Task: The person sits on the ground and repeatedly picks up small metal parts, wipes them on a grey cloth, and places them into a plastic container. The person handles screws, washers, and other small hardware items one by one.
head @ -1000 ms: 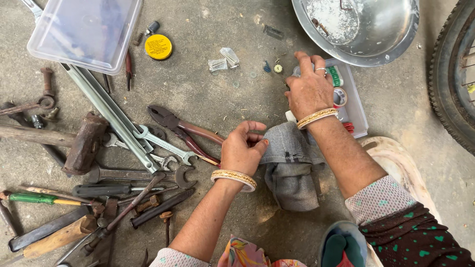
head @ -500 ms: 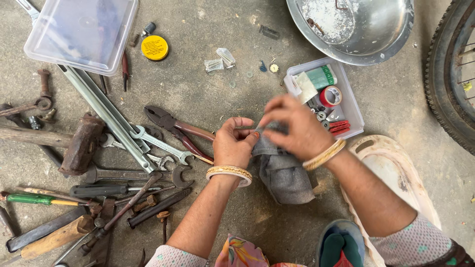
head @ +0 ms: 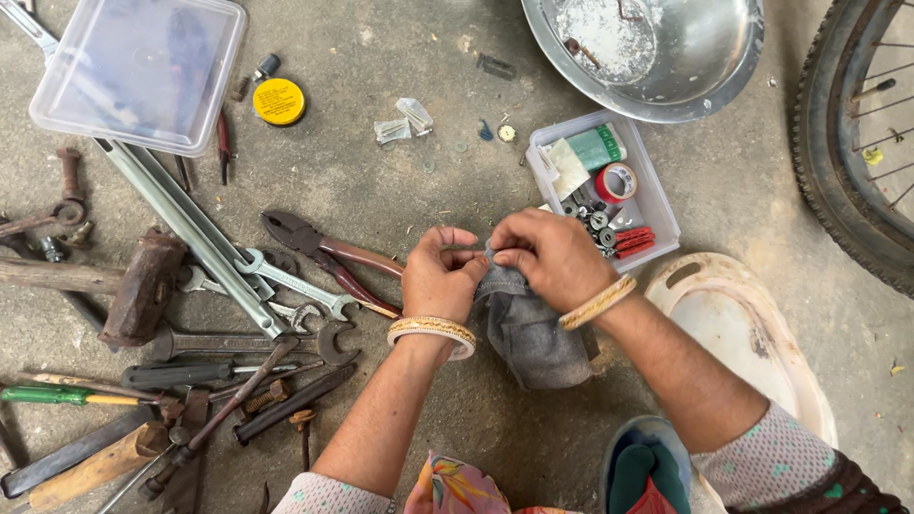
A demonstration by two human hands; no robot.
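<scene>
Now both hands, left hand (head: 440, 276) and right hand (head: 550, 257), pinch a grey cloth (head: 533, 333) between pliers (head: 328, 257) and parts box (head: 657, 205).

Matt grey cloth (head: 533, 333), shiny metal bowl (head: 714, 76), rough concrete floor (head: 400, 190)

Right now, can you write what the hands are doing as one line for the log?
left hand: pinching grey cloth | right hand: pinching same cloth top | nearby: small parts box, pliers, spanners on floor

round yellow tin (head: 279, 101), clear lidded box (head: 139, 71)
</scene>
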